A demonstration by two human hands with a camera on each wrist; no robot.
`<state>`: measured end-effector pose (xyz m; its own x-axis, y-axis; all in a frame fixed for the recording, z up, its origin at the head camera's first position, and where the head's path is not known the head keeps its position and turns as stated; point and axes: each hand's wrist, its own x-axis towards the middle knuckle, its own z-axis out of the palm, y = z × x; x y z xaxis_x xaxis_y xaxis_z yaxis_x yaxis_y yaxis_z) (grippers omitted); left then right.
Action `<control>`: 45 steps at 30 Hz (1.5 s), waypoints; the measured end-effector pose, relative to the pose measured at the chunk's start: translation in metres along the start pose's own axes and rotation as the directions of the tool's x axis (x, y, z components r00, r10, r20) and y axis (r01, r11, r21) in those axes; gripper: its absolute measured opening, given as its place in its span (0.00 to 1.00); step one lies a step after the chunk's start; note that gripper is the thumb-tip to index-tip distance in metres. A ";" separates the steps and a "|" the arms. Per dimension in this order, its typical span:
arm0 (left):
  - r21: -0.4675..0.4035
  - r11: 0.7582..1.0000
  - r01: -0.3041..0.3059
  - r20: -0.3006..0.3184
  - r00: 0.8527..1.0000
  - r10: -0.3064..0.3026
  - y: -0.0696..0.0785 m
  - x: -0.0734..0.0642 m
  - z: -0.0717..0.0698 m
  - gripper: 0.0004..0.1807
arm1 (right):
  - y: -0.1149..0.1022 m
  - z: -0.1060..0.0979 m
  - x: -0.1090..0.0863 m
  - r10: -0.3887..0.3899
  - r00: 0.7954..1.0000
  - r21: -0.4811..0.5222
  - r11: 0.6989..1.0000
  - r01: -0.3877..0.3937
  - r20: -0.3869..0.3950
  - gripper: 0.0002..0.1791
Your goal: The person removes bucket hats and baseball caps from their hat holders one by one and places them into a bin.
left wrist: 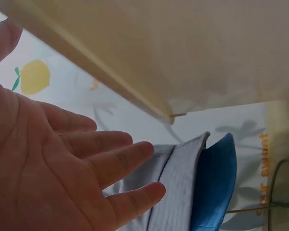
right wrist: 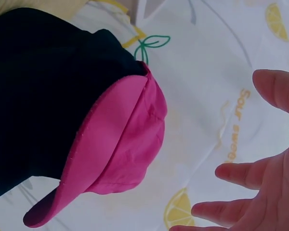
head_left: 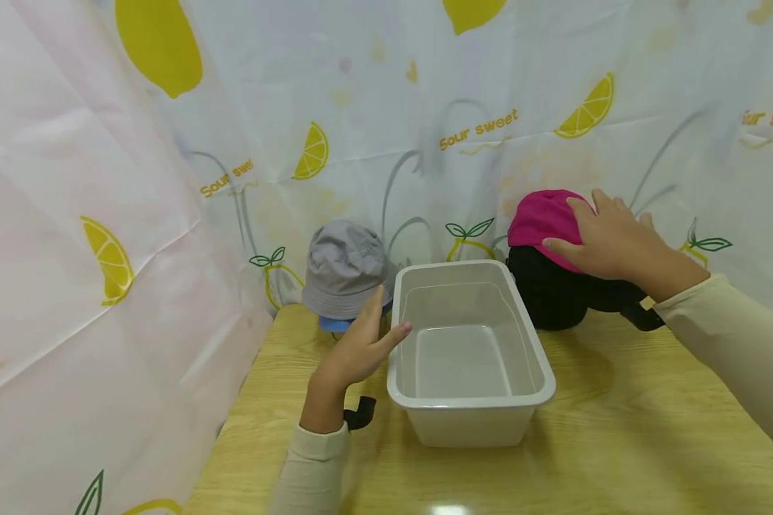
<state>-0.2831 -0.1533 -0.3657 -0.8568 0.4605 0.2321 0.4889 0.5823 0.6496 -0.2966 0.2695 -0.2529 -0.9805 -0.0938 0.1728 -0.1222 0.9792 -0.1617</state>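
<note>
My left hand (head_left: 354, 350) is by the left rim of a white plastic bin (head_left: 470, 402), fingers spread and holding nothing. Just past it, a grey bucket hat (head_left: 344, 261) sits over a blue hat (head_left: 332, 325); the left wrist view shows the blue brim (left wrist: 214, 183) jutting from under the grey one. On the right, a magenta cap (head_left: 541, 218) rests on top of a black cap (head_left: 547, 297). My right hand (head_left: 612, 243) hovers over the magenta cap with its fingers spread. In the right wrist view, a gap separates the fingers from the cap (right wrist: 130, 149).
The bin stands on a wooden table (head_left: 625, 429) between the two hat stacks. A lemon-print sheet (head_left: 386, 93) hangs behind and along the left side. Thin wire (left wrist: 284, 204) shows beneath the blue hat. Black straps (head_left: 359, 413) hang at both wrists.
</note>
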 end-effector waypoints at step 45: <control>-0.030 0.999 0.038 0.110 0.993 -0.034 0.002 0.009 0.026 0.42 | 0.037 -0.010 0.082 0.072 0.993 0.056 0.995 -0.078 0.095 0.36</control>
<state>-0.2854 -0.1307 -0.3818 -0.8498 0.5111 0.1289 0.4511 0.5787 0.6794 -0.3801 0.2996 -0.2350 -0.9969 -0.0396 0.0680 -0.0542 0.9719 -0.2292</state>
